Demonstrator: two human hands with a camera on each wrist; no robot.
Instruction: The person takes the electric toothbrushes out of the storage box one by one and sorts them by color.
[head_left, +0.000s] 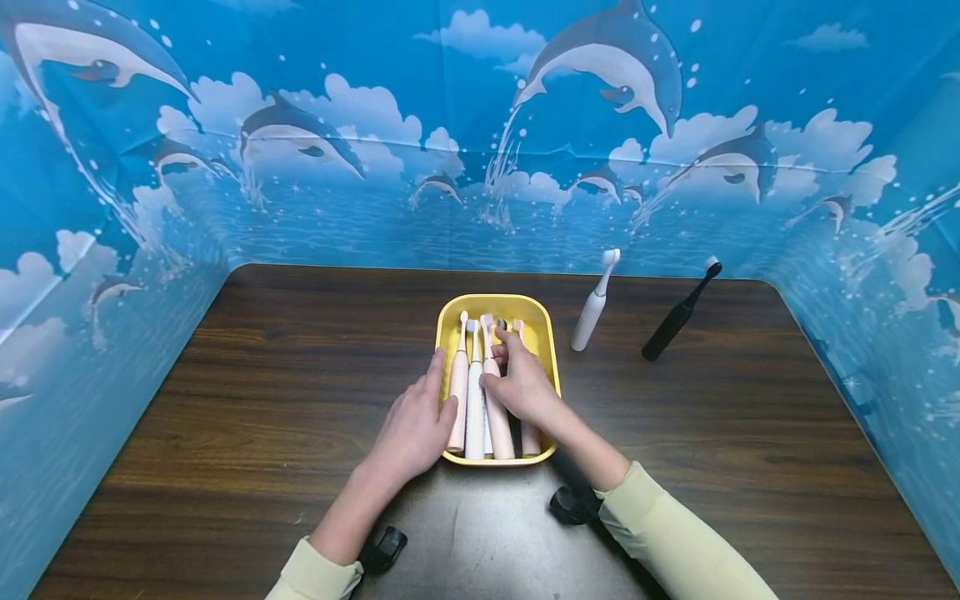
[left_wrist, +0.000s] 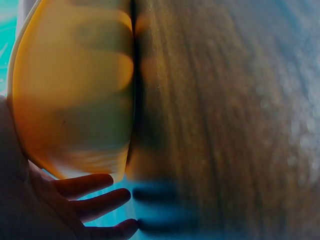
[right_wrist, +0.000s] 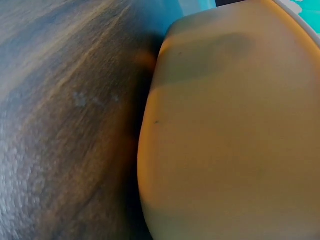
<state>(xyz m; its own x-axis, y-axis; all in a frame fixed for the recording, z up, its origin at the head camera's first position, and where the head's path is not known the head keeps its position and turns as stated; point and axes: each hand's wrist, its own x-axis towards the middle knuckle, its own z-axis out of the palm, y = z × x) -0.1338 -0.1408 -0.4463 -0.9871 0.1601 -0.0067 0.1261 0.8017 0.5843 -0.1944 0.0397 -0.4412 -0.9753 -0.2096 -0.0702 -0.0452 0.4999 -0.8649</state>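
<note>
A yellow tray [head_left: 554,367] holds several electric toothbrushes lying side by side. Among them are a pink toothbrush [head_left: 457,400] at the left, a white toothbrush [head_left: 475,408] beside it, another pink toothbrush [head_left: 501,429] in the middle and a black one [head_left: 515,433], mostly covered. My left hand [head_left: 412,425] rests along the tray's left side; its fingers look straight in the left wrist view. Over the toothbrushes inside the tray is my right hand [head_left: 525,383], thumb across the middle pink one, fingers bent near the brush heads. Whether it pinches one is hidden.
Right of the tray, a white toothbrush [head_left: 590,317] and a black toothbrush [head_left: 678,317] lie apart, slanted, on the dark wooden table [head_left: 300,358]. A blue dolphin-print cloth [head_left: 450,217] walls in the back and sides.
</note>
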